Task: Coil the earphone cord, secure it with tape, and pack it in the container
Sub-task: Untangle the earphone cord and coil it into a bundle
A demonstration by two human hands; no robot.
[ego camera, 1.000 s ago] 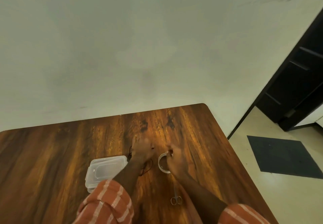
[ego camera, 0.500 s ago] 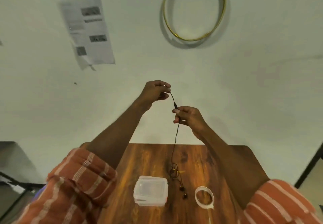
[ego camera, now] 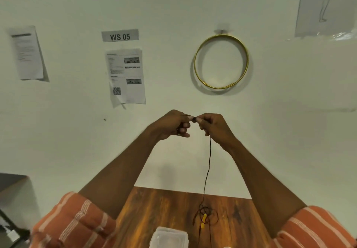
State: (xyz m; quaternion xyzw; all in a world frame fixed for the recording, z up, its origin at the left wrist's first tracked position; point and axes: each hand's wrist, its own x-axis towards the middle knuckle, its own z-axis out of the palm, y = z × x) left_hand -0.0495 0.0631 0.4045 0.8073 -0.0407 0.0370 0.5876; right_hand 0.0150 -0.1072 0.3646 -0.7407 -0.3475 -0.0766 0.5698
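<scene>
Cord [ego camera: 208, 167] end pinched btwn both hands' grip, rest hangs.

wall: gold hoop [ego camera: 221, 61] | "WS 05" label [ego camera: 120, 35] | printed sheet [ego camera: 125, 76] | wooden table [ego camera: 154, 211]

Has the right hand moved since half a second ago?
Yes. The right hand rose along the earphone cord toward the gold hoop on the wall, meeting the left hand.

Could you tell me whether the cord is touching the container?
Apart. The head view shows the cord hanging from the right hand to a tangle on the table, with bare wood between it and the container.
</scene>
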